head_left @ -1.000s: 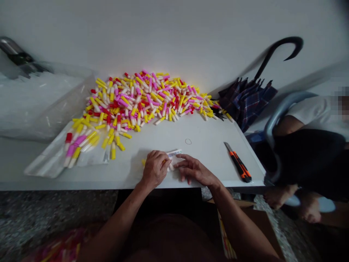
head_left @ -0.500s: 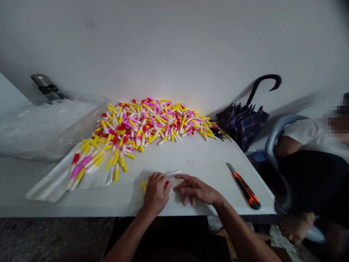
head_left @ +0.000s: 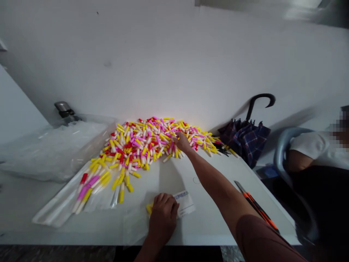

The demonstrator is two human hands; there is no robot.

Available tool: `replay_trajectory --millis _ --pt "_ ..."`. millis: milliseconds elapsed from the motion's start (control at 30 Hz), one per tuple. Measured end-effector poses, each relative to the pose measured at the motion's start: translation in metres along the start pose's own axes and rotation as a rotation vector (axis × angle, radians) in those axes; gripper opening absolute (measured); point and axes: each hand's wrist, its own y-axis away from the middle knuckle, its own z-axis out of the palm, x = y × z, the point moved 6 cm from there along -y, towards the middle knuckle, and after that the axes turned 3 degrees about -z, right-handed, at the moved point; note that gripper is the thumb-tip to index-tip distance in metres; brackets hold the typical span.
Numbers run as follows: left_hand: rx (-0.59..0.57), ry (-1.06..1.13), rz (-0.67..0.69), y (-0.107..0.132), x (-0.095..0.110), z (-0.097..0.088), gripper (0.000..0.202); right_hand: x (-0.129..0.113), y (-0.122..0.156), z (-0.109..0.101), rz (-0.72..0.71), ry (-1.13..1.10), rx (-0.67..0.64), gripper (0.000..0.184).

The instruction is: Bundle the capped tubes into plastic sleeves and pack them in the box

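My left hand (head_left: 164, 214) rests near the table's front edge, its fingers curled over a flat packet (head_left: 186, 203) of clear and white material with blue print. Yellow tube ends (head_left: 149, 208) poke out at that hand's left side. Stretched across the table, my right hand (head_left: 182, 142) touches a heap of small two-tone tubes (head_left: 144, 145) with yellow, pink, red and white parts. Its fingers are bent together among the tubes; what they pinch, if anything, is too small to make out.
A clear plastic bag (head_left: 54, 156) lies left of the heap, with several tubes on its front part. To the right are an orange-black utility knife (head_left: 257, 207) with its blade out, a thin ring (head_left: 196, 180), and a folded plaid umbrella (head_left: 242, 136). A person (head_left: 313, 153) sits at the far right.
My right hand has left the packet and reached forward to the heap. My left hand stays on the packet, whose printed part now shows more. The view has tilted upward.
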Motion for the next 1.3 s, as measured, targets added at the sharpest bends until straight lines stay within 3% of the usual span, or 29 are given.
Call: replay_trajectory --millis 167,300,367,400,467,533,633,733,833,967,1067,1300 --pt "-0.015 -0.006 -0.006 0.0 -0.002 0.003 0.013 -0.017 -0.018 0.007 -0.052 0.086 -0.012 0.027" --pt "-0.032 0.002 -0.001 -0.002 0.002 -0.002 0.018 -0.011 0.009 -0.025 -0.036 0.088 0.02 0.024" --pt "-0.035 0.01 0.006 -0.003 0.004 -0.005 0.017 0.001 0.043 -0.05 -0.004 0.018 0.057 0.03" --pt "-0.038 0.015 -0.001 -0.003 0.004 -0.006 0.016 0.008 0.066 -0.064 0.027 -0.135 0.093 0.032" --pt "-0.039 0.025 -0.003 -0.003 0.003 -0.007 0.015 0.025 0.123 -0.083 0.135 -0.398 0.064 0.037" --pt "-0.036 0.027 0.006 -0.002 0.004 -0.008 0.015 0.041 0.187 -0.094 0.289 -0.513 0.046 0.041" --pt "-0.028 0.023 0.023 -0.001 0.003 -0.008 0.016 0.054 0.27 -0.092 0.426 -0.558 0.043 0.038" --pt "-0.021 0.033 0.038 -0.001 0.002 -0.009 0.016 0.053 0.313 -0.072 0.466 -0.594 0.036 0.036" --pt "-0.009 0.044 0.048 -0.001 0.002 -0.01 0.015 0.044 0.32 -0.052 0.433 -0.524 0.016 0.037" --pt "0.004 0.043 0.044 -0.002 0.002 -0.01 0.015 0.02 0.31 -0.042 0.193 -0.272 -0.014 0.03" --pt "0.015 0.041 0.032 -0.002 0.001 -0.01 0.016 0.008 0.307 -0.037 0.071 -0.213 -0.116 0.025" --pt "-0.007 0.048 0.018 -0.003 0.0 -0.009 0.014 -0.003 0.298 -0.039 -0.058 -0.279 -0.42 0.022"
